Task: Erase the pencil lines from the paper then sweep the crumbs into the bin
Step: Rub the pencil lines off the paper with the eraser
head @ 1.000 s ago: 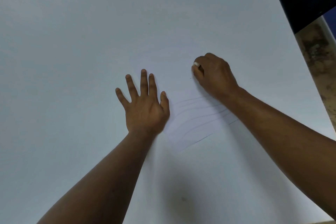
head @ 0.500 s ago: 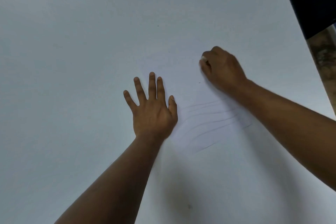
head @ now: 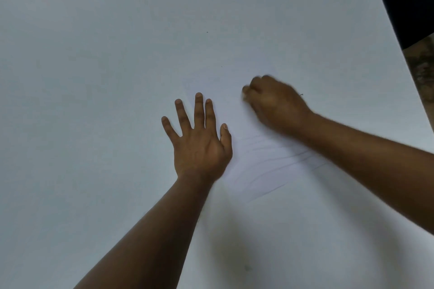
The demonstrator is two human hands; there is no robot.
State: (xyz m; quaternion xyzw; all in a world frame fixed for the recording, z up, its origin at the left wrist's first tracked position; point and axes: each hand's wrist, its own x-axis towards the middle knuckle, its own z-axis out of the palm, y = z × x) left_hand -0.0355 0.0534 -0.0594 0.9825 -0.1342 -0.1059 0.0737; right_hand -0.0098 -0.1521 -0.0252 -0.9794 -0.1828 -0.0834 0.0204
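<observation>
My left hand lies flat and open, pinning the paper to the worktop. My right hand, blurred, is clenched for rubbing; I cannot tell what it holds.

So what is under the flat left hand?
The left hand lies spread, palm down, on the edge of the white paper, whose pencil lines show beside the thumb. What lies beneath the palm is covered.

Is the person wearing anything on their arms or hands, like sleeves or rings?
No. Both forearms are bare as far as the picture shows, with no sleeves, watch or bracelet. The left hand shows no rings or gloves. The right hand is blurred, so small things cannot be told.
</observation>
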